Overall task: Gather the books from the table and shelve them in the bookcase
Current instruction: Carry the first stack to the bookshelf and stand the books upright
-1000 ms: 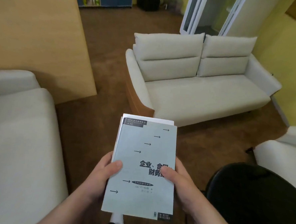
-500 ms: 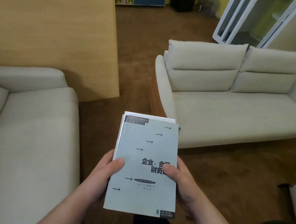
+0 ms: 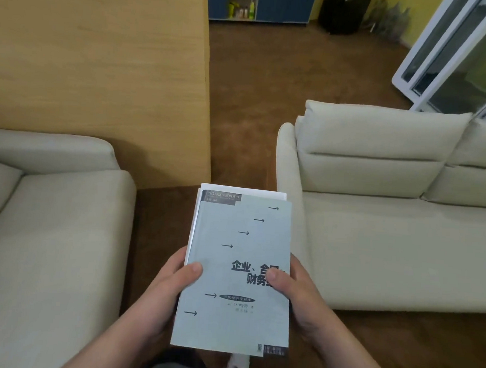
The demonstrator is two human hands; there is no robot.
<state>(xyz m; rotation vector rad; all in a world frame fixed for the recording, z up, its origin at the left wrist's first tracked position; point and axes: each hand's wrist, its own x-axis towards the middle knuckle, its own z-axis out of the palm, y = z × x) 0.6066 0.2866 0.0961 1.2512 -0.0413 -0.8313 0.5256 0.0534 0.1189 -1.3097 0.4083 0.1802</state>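
I hold a small stack of books [image 3: 236, 271] flat in front of me. The top one has a pale grey-blue cover with black arrows and Chinese title text; white edges of at least one more book show under it at the top. My left hand [image 3: 170, 287] grips the stack's left edge with the thumb on the cover. My right hand [image 3: 295, 292] grips the right edge the same way. A blue cabinet with open shelves [image 3: 247, 2] stands far back across the room. The table is out of view.
A cream sofa [image 3: 390, 221] stands to the right and a cream armchair [image 3: 42, 228] to the left. A tall light-wood panel [image 3: 101, 55] rises behind the armchair. Brown carpet [image 3: 300, 68] runs between them towards the back. A white-framed glass door [image 3: 454, 54] is at the upper right.
The view has swung left: the sofa slid to the right, the armchair and wood panel fill more of the left, the black table left the view. Both hands keep the same grip on the books.
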